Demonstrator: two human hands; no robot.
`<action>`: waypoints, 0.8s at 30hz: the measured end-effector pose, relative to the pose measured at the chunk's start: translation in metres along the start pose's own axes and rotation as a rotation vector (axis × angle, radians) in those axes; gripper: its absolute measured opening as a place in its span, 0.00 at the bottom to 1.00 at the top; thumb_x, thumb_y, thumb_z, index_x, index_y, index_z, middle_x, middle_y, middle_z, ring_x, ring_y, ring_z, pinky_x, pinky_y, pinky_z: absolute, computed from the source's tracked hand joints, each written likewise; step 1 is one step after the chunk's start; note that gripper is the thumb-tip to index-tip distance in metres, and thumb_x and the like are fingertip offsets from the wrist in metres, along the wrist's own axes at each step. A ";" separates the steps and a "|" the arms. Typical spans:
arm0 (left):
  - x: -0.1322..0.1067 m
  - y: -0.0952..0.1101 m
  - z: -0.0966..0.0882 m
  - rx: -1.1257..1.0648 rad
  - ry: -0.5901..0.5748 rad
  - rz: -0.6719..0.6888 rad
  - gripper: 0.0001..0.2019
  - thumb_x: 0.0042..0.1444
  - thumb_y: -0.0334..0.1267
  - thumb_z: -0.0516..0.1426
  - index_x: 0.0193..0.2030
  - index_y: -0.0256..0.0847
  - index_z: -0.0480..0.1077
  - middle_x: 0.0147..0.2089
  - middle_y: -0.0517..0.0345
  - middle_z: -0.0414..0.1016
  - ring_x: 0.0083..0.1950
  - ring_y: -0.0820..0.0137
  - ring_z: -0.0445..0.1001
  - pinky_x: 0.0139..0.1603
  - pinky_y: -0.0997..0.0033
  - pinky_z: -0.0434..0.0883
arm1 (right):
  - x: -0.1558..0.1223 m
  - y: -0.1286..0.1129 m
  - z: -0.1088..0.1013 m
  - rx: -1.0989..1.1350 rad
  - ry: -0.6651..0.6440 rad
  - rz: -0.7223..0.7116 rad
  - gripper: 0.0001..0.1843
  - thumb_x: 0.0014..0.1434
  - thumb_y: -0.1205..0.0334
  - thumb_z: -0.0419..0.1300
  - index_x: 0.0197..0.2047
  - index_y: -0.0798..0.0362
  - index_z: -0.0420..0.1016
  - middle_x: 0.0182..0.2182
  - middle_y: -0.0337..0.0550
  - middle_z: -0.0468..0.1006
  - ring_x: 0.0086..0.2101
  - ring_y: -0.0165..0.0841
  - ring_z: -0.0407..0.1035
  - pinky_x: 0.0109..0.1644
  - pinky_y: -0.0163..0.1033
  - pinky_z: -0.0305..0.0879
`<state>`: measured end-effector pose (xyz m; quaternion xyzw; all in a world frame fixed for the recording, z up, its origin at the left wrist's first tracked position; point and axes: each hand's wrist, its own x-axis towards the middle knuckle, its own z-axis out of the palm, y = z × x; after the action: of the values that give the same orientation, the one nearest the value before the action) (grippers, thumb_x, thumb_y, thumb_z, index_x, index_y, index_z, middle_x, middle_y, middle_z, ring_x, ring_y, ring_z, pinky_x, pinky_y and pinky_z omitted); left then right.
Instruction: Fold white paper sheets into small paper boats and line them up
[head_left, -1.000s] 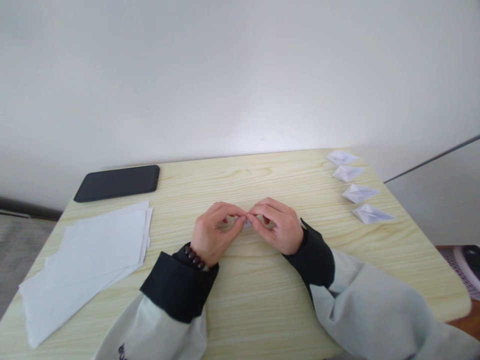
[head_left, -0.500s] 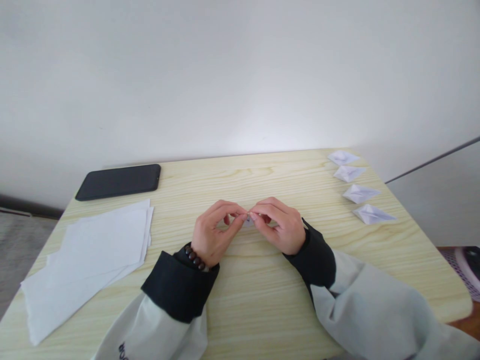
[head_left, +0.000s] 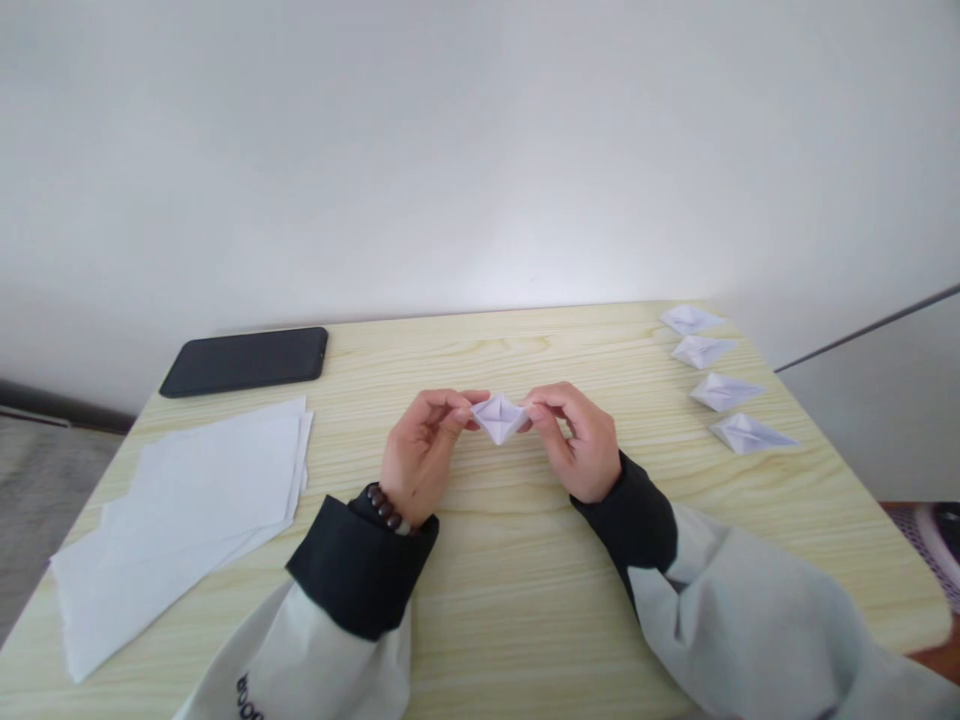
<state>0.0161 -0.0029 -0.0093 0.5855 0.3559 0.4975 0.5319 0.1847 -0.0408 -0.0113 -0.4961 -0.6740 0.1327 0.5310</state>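
A small folded white paper piece (head_left: 499, 415) hangs a little above the wooden table (head_left: 525, 590), held between both hands. My left hand (head_left: 421, 455) pinches its left end with thumb and forefinger. My right hand (head_left: 576, 445) pinches its right end the same way. The paper has spread into a small diamond shape with a crease down its middle. A dark bead bracelet (head_left: 386, 508) is on my left wrist.
A loose stack of white sheets (head_left: 187, 520) lies at the left. A black phone (head_left: 246, 360) rests at the back left. Several folded white paper boats (head_left: 724, 390) stand in a row along the right edge. A white wall rises behind the table.
My hands have lifted slightly and drawn apart. The paper, earlier hidden between touching fingertips, is now pulled out into a visible diamond.
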 end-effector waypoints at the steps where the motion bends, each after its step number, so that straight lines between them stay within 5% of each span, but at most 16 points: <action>1: 0.000 0.001 0.000 -0.031 0.008 -0.018 0.06 0.57 0.38 0.56 0.35 0.37 0.65 0.42 0.49 0.78 0.39 0.70 0.76 0.41 0.68 0.73 | -0.001 0.001 0.001 0.019 0.001 0.019 0.05 0.62 0.68 0.51 0.38 0.52 0.68 0.31 0.41 0.74 0.30 0.27 0.72 0.35 0.34 0.69; 7: 0.002 0.003 0.001 -0.163 0.026 -0.070 0.09 0.57 0.42 0.56 0.36 0.39 0.61 0.42 0.49 0.78 0.42 0.66 0.77 0.46 0.60 0.73 | -0.004 0.004 0.005 0.105 0.032 0.081 0.05 0.63 0.67 0.49 0.42 0.51 0.64 0.37 0.43 0.76 0.34 0.28 0.74 0.39 0.36 0.70; 13: 0.003 0.001 -0.001 -0.176 0.031 -0.059 0.10 0.58 0.42 0.55 0.36 0.40 0.58 0.39 0.52 0.78 0.40 0.68 0.77 0.43 0.63 0.74 | -0.005 0.006 0.007 0.201 0.024 0.132 0.05 0.65 0.65 0.47 0.43 0.51 0.61 0.39 0.44 0.76 0.35 0.29 0.74 0.41 0.38 0.71; 17: 0.002 0.000 -0.002 0.017 0.015 0.108 0.04 0.60 0.35 0.52 0.41 0.40 0.60 0.39 0.54 0.76 0.38 0.70 0.75 0.39 0.67 0.74 | -0.005 0.006 0.005 0.121 0.016 0.098 0.04 0.64 0.65 0.48 0.42 0.52 0.63 0.39 0.45 0.76 0.37 0.30 0.73 0.42 0.38 0.70; 24: 0.000 -0.002 -0.004 0.392 -0.112 0.245 0.13 0.49 0.26 0.56 0.43 0.40 0.66 0.46 0.52 0.69 0.47 0.68 0.71 0.43 0.69 0.74 | 0.000 0.002 0.002 -0.039 -0.004 0.016 0.05 0.64 0.66 0.48 0.40 0.51 0.64 0.36 0.45 0.77 0.35 0.30 0.73 0.40 0.36 0.70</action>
<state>0.0127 -0.0021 -0.0111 0.7432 0.3421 0.4464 0.3625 0.1842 -0.0397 -0.0135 -0.5114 -0.6737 0.1248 0.5187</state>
